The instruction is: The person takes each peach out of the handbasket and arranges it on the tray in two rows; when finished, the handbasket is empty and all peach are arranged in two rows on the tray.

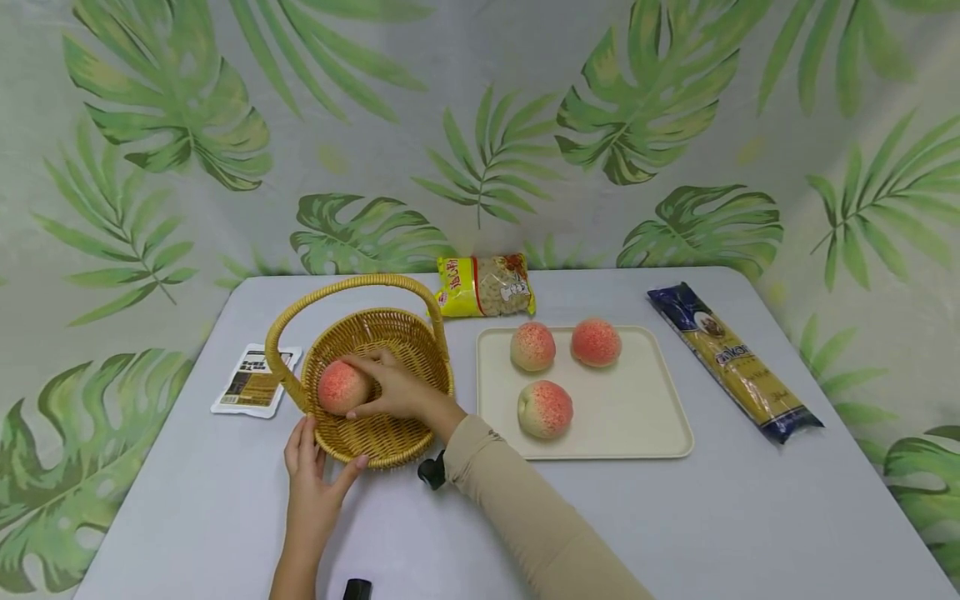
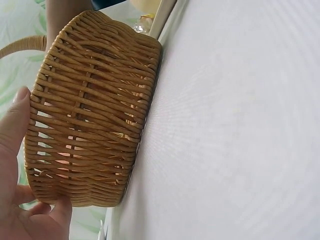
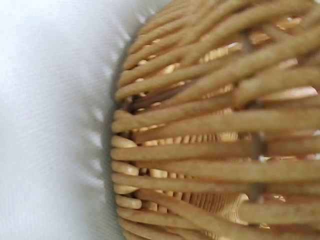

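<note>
A wicker basket with a tall arched handle stands on the left of the table, its woven side close up in both wrist views. My right hand reaches inside it in the head view and grips a pink-and-cream peach at the basket's left side. At the near-left rim, my left hand holds the basket, thumb and fingers spread apart along the edge. In the left wrist view, the thumb touches the rim and the fingertips bend against the wicker. The right wrist view hides the right hand.
A cream tray bears three peaches right of the basket. Behind stands a yellow snack bag; a blue-and-gold pasta packet lies far right. A white-and-brown pouch lies left of the basket.
</note>
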`<state>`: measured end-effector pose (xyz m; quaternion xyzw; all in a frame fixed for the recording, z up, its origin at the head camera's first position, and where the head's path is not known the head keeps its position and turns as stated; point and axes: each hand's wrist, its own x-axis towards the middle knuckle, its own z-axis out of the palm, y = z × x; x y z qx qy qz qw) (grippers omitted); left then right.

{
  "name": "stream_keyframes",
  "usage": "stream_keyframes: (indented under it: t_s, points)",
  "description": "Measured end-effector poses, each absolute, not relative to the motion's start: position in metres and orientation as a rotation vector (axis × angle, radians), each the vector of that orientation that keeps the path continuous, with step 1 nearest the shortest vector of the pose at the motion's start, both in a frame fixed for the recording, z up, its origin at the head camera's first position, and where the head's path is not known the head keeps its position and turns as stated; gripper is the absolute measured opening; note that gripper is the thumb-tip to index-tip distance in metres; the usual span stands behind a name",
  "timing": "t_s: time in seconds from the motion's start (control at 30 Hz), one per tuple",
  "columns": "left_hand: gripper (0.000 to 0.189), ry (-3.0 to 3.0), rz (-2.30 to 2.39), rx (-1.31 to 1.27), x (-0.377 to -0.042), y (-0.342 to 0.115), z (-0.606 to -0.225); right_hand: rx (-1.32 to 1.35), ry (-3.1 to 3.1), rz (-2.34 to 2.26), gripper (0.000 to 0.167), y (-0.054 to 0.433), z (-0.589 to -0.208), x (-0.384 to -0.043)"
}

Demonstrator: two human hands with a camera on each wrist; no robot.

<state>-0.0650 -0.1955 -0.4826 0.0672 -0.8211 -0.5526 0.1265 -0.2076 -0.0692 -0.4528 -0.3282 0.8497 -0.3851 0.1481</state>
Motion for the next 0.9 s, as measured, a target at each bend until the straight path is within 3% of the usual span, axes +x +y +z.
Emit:
stream_keyframes:
  t_s: [0.9]
  points:
    - [0.091, -2.372, -1.586, 0.157, -0.0642, -0.1946, -0.4814, -1.033, 2.396, -1.208, 0.067, -0.0666, -0.4486, -0.2003]
